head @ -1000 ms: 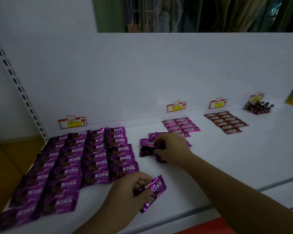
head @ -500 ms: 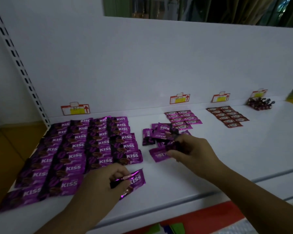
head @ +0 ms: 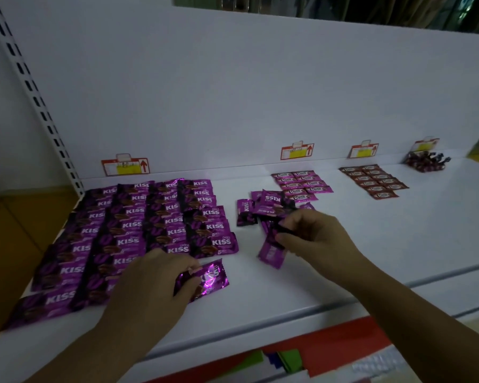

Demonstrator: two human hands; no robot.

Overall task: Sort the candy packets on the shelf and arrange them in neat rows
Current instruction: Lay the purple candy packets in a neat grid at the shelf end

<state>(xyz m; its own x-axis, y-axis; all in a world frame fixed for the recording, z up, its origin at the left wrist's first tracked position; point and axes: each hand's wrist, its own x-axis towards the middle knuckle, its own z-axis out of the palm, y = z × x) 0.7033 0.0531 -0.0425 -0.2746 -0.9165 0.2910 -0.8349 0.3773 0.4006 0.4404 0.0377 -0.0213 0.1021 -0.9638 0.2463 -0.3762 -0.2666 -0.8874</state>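
Note:
Purple KISS packets (head: pixel 138 230) lie in several neat overlapping rows on the left of the white shelf (head: pixel 343 239). My left hand (head: pixel 152 286) holds one purple KISS packet (head: pixel 208 277) just below the rightmost row's front end. A loose pile of purple packets (head: pixel 263 208) sits in the middle. My right hand (head: pixel 313 236) pinches a purple packet (head: pixel 271 251) by its upper end, so it hangs down at the front of that pile.
Behind the pile lie pink Choco packets (head: pixel 302 186) in two rows. Brown packets (head: pixel 374 181) sit in rows further right, and a heap of dark wrapped candies (head: pixel 426 161) at the far right. Price tags (head: pixel 125 167) line the back panel. The shelf's front lip runs below my hands.
My right hand has lifted a packet off the pile and drawn it toward the front. My left hand keeps its packet near the rows' front end. The camera has tilted down.

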